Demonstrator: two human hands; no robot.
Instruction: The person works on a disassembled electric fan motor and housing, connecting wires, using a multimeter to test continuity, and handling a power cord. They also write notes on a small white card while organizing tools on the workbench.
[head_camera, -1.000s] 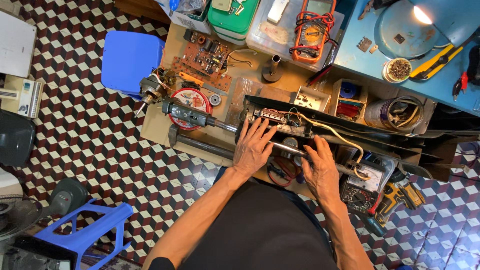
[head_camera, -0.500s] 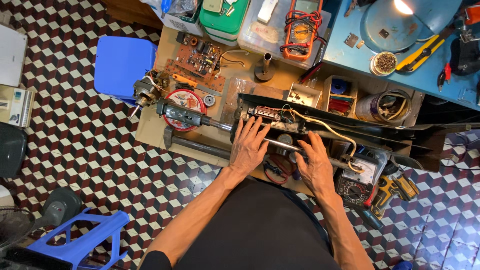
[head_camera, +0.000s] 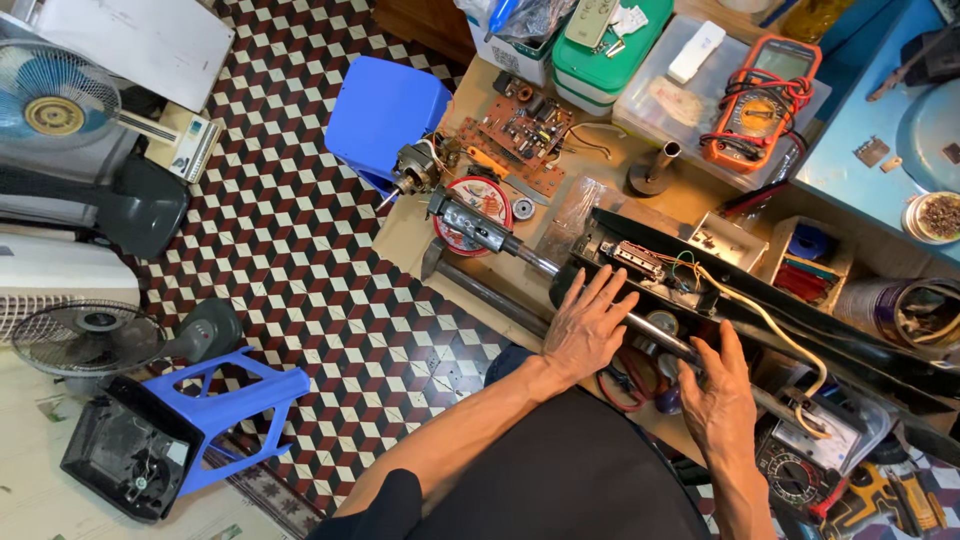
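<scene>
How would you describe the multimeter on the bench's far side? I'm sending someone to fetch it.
Start at the wooden bench and look to its far edge, where a clear plastic box sits beside a green one. The orange multimeter lies on the clear box, wrapped in red and black leads, the only orange-cased thing there.

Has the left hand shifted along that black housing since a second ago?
No. The left hand lies flat on the black housing, fingertips just below the small switch board, as before; only the camera moved.
</scene>
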